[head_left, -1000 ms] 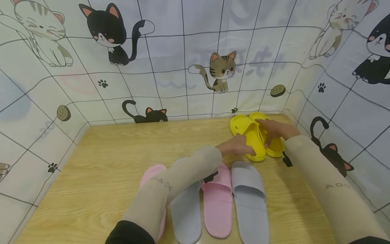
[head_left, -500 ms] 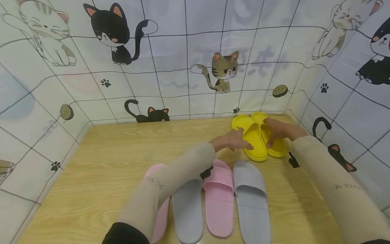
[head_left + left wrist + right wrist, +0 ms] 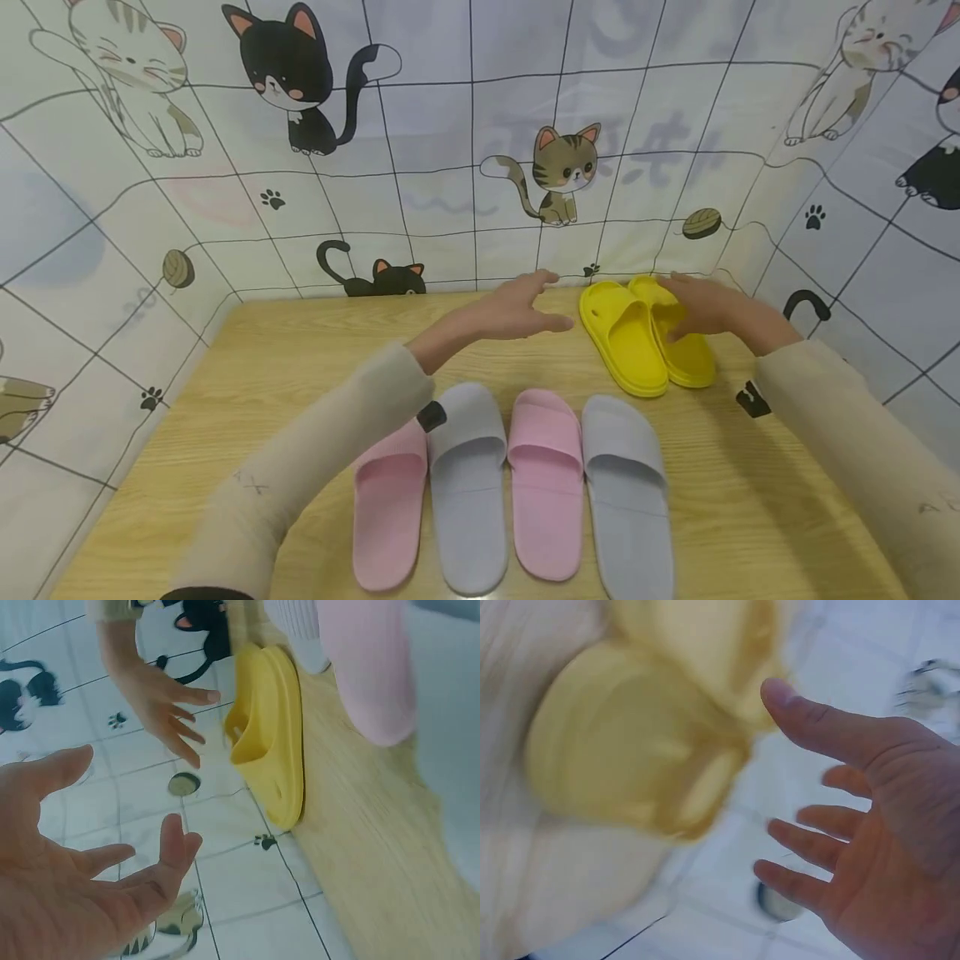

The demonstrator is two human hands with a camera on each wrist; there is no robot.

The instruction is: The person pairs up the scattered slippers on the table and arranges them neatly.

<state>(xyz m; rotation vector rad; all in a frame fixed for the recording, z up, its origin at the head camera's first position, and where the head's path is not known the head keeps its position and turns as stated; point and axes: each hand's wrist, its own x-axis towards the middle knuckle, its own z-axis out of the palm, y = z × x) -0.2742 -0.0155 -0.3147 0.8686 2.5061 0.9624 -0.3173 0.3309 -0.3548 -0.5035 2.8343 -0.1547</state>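
Observation:
Two yellow slippers lie side by side at the back right of the wooden surface. My right hand hovers over the right one, its fingers spread and apart from it in the right wrist view. To the left of the pair, my left hand is held in the air with thumb and fingers apart, holding nothing. Nearer the front lies a row: a pink slipper, a grey slipper, another pink slipper and another grey slipper. My left sleeve covers part of the leftmost slipper's toe.
A wall covering with printed cats and grid lines rises behind the wooden surface and along both sides. A small black device sits under my right wrist, with another black device under the left.
My left hand has drawn away from the yellow slippers, to the left and up. The right hand has lifted off them slightly to the right. The slippers stay where they were.

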